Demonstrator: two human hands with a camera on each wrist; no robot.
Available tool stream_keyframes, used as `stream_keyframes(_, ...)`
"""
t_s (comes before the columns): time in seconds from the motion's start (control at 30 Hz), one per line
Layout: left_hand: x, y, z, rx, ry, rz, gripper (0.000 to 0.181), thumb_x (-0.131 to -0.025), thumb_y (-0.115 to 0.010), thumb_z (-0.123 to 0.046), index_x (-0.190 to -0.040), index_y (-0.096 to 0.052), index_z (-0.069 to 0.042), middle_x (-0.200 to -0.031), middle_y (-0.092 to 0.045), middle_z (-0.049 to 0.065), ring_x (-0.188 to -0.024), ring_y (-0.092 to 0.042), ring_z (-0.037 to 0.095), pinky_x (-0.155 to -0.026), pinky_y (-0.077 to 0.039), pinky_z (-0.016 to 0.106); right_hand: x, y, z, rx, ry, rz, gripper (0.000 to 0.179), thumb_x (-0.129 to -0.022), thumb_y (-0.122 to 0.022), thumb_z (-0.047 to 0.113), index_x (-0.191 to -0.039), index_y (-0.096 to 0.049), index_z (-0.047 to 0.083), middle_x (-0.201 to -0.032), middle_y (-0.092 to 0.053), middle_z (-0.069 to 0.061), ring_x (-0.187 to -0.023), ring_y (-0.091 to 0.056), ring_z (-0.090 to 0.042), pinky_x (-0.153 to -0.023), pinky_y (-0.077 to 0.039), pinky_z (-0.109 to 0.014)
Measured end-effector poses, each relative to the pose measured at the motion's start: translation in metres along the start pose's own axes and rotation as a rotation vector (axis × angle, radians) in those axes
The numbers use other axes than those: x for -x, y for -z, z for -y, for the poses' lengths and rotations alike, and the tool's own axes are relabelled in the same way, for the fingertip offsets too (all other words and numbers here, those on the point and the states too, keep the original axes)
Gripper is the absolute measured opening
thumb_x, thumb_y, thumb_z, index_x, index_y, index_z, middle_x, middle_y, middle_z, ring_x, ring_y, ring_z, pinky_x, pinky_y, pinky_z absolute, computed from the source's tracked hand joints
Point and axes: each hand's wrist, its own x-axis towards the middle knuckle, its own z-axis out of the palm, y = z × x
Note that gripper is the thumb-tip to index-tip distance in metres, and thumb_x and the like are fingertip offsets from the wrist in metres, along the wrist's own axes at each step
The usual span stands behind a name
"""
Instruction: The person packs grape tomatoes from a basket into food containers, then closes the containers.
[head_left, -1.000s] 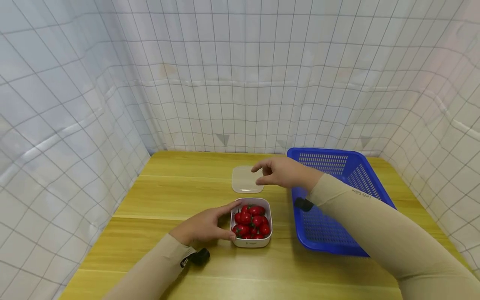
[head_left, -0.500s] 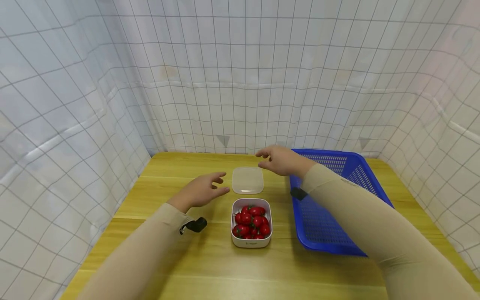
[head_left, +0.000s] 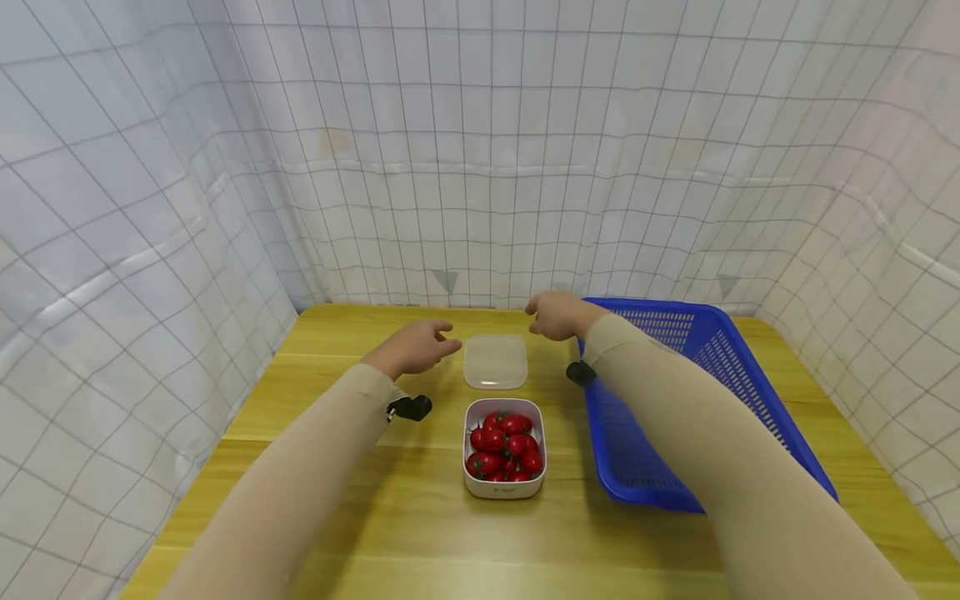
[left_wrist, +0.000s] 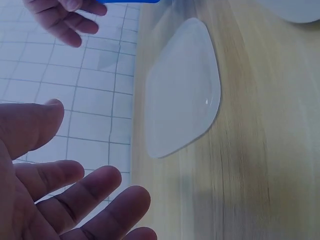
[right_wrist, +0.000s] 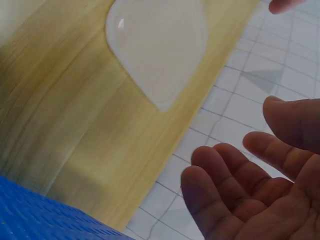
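Note:
A translucent square lid (head_left: 495, 362) lies flat on the table, just behind a white box (head_left: 504, 492) filled with red cherry tomatoes (head_left: 504, 444). My left hand (head_left: 416, 346) hovers beside the lid's left edge, fingers relaxed and holding nothing. On the other side, my right hand (head_left: 558, 315) is held above the table near the lid's back right corner, its fingers loosely bent with nothing in them. Both wrist views show the lid (left_wrist: 182, 92) apart from the fingers. In the right wrist view the palm of the right hand (right_wrist: 250, 192) faces the camera.
A blue plastic basket (head_left: 600, 446) stands on the right of the wooden table (head_left: 450, 550), partly under my right forearm. White grid-patterned curtains (head_left: 480, 167) enclose the back and both sides.
My left hand has let go of the tomato box and moved forward to the lid's left side. The right hand has drawn back from over the lid, forward and to the right.

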Motion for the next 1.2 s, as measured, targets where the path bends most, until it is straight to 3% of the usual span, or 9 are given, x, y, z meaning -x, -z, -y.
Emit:
stream_keyframes(0.1, -0.008, -0.001, 0.002, 0.021, 0.01, 0.009, 0.066, -0.11, -0.053, -0.042, -0.161, -0.04, -0.002, -0.153, -0.056, 0.023, -0.121, -0.07, 0.032, -0.107, -0.054, 0.049, -0.01, -0.005, -0.001, 0.09, -0.022, 0.075, 0.052, -0.106, -0.052, 0.016, -0.153, -0.048, -0.006, -0.157, -0.052, -0.022, -0.141, -0.055, -0.037, -0.117, -0.047, -0.042)
stream_keyframes(0.2, -0.015, -0.003, 0.005, 0.052, 0.036, 0.027, 0.066, -0.109, -0.054, -0.041, -0.16, -0.04, 0.0, -0.15, -0.059, 0.022, -0.116, -0.072, 0.03, -0.101, -0.058, 0.046, -0.019, -0.009, 0.002, 0.163, -0.048, 0.151, 0.052, -0.103, -0.05, 0.013, -0.152, -0.049, -0.006, -0.151, -0.057, -0.022, -0.109, -0.069, -0.027, -0.084, -0.057, -0.03)
stream_keyframes(0.33, -0.021, -0.007, 0.009, 0.101, 0.083, 0.06, 0.064, -0.11, -0.053, -0.039, -0.161, -0.041, -0.002, -0.145, -0.063, 0.022, -0.114, -0.072, 0.029, -0.089, -0.061, 0.038, -0.027, -0.014, 0.006, 0.109, -0.101, 0.213, 0.047, -0.102, -0.046, 0.005, -0.147, -0.054, -0.004, -0.125, -0.063, -0.017, -0.064, -0.051, -0.013, -0.051, -0.04, -0.02)
stream_keyframes(0.47, -0.027, -0.009, 0.009, 0.133, 0.105, 0.084, 0.062, -0.111, -0.052, -0.036, -0.161, -0.04, -0.002, -0.139, -0.067, 0.022, -0.105, -0.072, 0.024, -0.081, -0.061, 0.031, -0.032, -0.013, 0.005, -0.033, -0.146, 0.228, 0.037, -0.103, -0.042, 0.001, -0.135, -0.06, -0.005, -0.106, -0.06, -0.014, -0.056, -0.035, -0.009, -0.049, -0.037, -0.02)
stream_keyframes(0.6, -0.032, -0.01, 0.008, 0.187, 0.133, 0.096, 0.059, -0.112, -0.05, -0.034, -0.161, -0.04, -0.002, -0.134, -0.069, 0.02, -0.094, -0.069, 0.019, -0.078, -0.06, 0.029, -0.036, -0.012, 0.001, -0.16, -0.221, 0.223, 0.029, -0.108, -0.042, 0.008, -0.117, -0.067, -0.005, -0.095, -0.065, -0.012, -0.058, -0.052, -0.012, -0.055, -0.049, -0.022)
stream_keyframes(0.8, -0.037, -0.012, 0.01, 0.312, 0.199, 0.109, 0.058, -0.112, -0.048, -0.031, -0.161, -0.04, -0.001, -0.149, -0.06, 0.02, -0.123, -0.068, 0.03, -0.097, -0.061, 0.039, -0.042, -0.013, -0.003, -0.303, -0.298, 0.246, 0.027, -0.107, -0.042, 0.009, -0.102, -0.066, -0.003, -0.079, -0.063, -0.007, -0.064, -0.06, -0.016, -0.057, -0.053, -0.024)
stream_keyframes(0.87, -0.039, -0.013, 0.011, 0.317, 0.206, 0.111, 0.058, -0.111, -0.048, -0.031, -0.16, -0.041, -0.001, -0.15, -0.059, 0.02, -0.125, -0.068, 0.03, -0.096, -0.061, 0.038, -0.045, -0.016, -0.004, -0.337, -0.302, 0.265, 0.03, -0.103, -0.04, 0.003, -0.085, -0.064, 0.001, -0.071, -0.058, -0.005, -0.059, -0.055, -0.014, -0.054, -0.05, -0.024)
stream_keyframes(1.03, -0.047, -0.017, 0.015, 0.277, 0.207, 0.115, 0.057, -0.11, -0.052, -0.03, -0.159, -0.043, -0.002, -0.142, -0.065, 0.018, -0.11, -0.071, 0.025, -0.084, -0.062, 0.032, -0.053, -0.024, -0.01, -0.193, -0.23, 0.29, 0.042, -0.09, -0.04, -0.007, -0.055, -0.043, 0.016, -0.057, -0.049, 0.0, -0.052, -0.049, -0.012, -0.049, -0.039, -0.021)
stream_keyframes(1.2, -0.051, -0.019, 0.016, 0.204, 0.194, 0.124, 0.057, -0.108, -0.057, -0.031, -0.158, -0.047, -0.005, -0.122, -0.074, 0.016, -0.093, -0.071, 0.019, -0.08, -0.061, 0.03, -0.059, -0.031, -0.014, -0.047, -0.21, 0.276, 0.029, -0.091, -0.05, -0.004, -0.065, -0.057, 0.008, -0.066, -0.058, -0.005, -0.053, -0.052, -0.011, -0.049, -0.04, -0.019)
